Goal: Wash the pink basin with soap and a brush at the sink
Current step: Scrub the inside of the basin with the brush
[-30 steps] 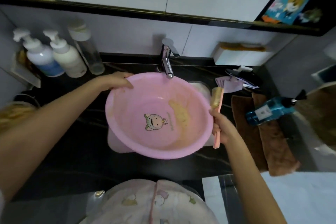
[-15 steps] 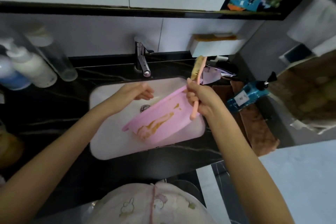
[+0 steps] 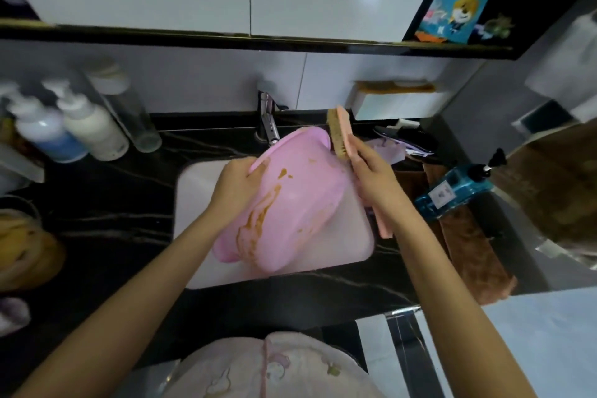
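Since half a second ago, the round pink plastic basin (image 3: pixel 297 203) has been turned further over. Its stained underside now faces up, and it tilts over the white rectangular sink (image 3: pixel 197 210) below the chrome tap (image 3: pixel 268 121). The left hand (image 3: pixel 237 186) grips the rim, thumb on the outer wall, fingers hidden behind. The right hand (image 3: pixel 371 182) has its fingers wrapped round the handle of the pink plastic scrub brush (image 3: pixel 339 136), whose stiff tan bristles are at the basin's far edge; contact is unclear. Brown smears sit on the smooth, glossy plastic, and no suds or running water show. Scrubbing looks barely started, with soaping and rinsing still to do.
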Motion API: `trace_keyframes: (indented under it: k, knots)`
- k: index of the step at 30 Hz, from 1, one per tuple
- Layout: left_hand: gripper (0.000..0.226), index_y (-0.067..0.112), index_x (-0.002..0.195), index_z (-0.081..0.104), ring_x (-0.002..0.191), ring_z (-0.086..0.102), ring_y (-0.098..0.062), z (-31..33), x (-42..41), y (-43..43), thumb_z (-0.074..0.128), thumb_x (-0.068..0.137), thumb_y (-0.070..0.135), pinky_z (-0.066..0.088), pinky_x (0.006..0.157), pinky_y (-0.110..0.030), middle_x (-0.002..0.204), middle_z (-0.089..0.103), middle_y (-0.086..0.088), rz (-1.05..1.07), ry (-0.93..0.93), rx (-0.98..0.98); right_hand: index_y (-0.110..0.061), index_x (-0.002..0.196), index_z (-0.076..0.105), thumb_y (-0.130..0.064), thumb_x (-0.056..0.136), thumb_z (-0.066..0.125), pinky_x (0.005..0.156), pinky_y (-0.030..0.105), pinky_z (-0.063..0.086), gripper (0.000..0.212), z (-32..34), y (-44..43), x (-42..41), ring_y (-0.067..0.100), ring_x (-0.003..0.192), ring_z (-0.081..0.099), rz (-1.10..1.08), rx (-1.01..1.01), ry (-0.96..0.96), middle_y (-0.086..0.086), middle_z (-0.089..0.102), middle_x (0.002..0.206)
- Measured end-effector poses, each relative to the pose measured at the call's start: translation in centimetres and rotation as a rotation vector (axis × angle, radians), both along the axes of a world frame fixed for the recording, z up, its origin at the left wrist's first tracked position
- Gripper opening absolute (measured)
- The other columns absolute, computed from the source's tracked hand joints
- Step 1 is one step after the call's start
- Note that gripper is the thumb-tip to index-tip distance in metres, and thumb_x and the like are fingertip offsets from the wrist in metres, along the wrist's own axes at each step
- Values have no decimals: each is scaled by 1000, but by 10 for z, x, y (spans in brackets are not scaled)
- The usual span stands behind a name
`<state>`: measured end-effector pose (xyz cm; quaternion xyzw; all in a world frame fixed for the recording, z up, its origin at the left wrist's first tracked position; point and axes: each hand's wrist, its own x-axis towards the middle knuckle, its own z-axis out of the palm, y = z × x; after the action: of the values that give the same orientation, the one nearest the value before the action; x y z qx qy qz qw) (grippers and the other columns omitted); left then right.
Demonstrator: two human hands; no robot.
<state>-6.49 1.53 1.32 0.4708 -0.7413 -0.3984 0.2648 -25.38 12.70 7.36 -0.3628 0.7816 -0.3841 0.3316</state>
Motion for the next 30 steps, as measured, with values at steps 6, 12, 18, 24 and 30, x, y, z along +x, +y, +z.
trace_keyframes:
  k: [6, 12, 18, 24, 30]
  knots:
    - [49, 21, 50, 34, 54, 36, -18, -4, -16, 6, 47, 97, 27, 26, 55, -33, 51, 39, 4, 57, -54, 10, -35, 145, 31, -36, 101, 34, 61, 22, 41, 45, -23, 12, -14, 16, 87, 58, 172, 175, 345, 3, 63, 116]
    - [49, 15, 52, 35, 51, 37, -16, -6, -18, -4, 45, 98, 32, 27, 49, -28, 53, 40, 0, 94, -139, -62, -29, 146, 33, -29, 101, 35, 61, 35, 48, 45, -23, 17, 8, 24, 73, 62, 297, 134, 570, 8, 64, 84]
    - [50, 16, 52, 36, 52, 39, -17, -6, -23, 0, 45, 97, 34, 26, 49, -30, 53, 41, 0, 91, -170, -77, -22, 147, 31, -26, 101, 30, 68, 42, 52, 46, -22, 2, -10, 30, 81, 62, 211, 223, 578, 13, 64, 92]
    - [48, 18, 52, 35, 59, 42, -22, -9, -31, 6, 45, 97, 31, 23, 49, -30, 54, 41, 2, 90, -209, -93, -27, 151, 13, -25, 101, 28, 58, 30, 36, 52, -27, 8, 27, 21, 68, 50, 335, 227, 726, 8, 54, 83]
    - [52, 15, 50, 33, 53, 38, -21, -12, -23, -4, 44, 98, 32, 23, 47, -29, 51, 38, -1, 146, -172, -81, -20, 146, 22, -23, 101, 29, 56, 31, 39, 46, -26, 16, 11, 22, 74, 56, 262, 344, 665, 9, 58, 88]
